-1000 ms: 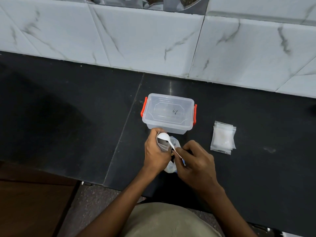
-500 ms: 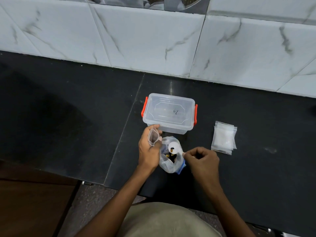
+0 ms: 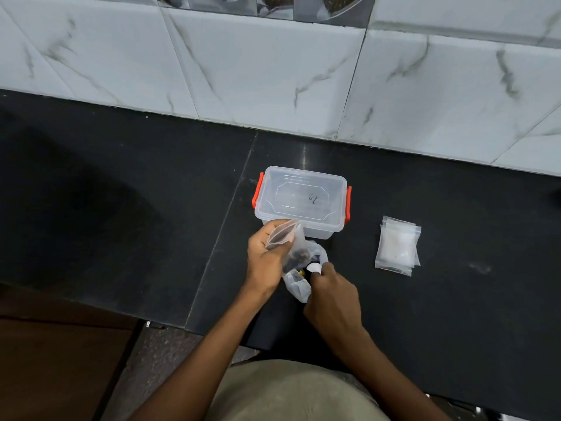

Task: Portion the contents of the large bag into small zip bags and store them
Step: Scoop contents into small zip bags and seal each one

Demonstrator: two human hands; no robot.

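My left hand (image 3: 265,256) holds a small clear zip bag (image 3: 291,241) with its mouth spread open; dark pieces lie in its lower part. Just below it the large clear bag (image 3: 299,287) sits on the black counter, crumpled, with dark and yellow bits inside. My right hand (image 3: 332,296) grips a white spoon (image 3: 314,267), whose bowl dips into the large bag's mouth. A stack of empty small zip bags (image 3: 397,246) lies to the right. A clear storage box (image 3: 302,200) with orange latches stands lidded just behind the hands.
The black counter (image 3: 121,208) runs left and right under a white marble-tiled wall (image 3: 273,71). Its front edge lies close to my body, with a brown floor area at the lower left.
The spoon has come away from the small zip bag and gone down into the large bag. My left hand has tilted the small bag, which now shows dark pieces inside.
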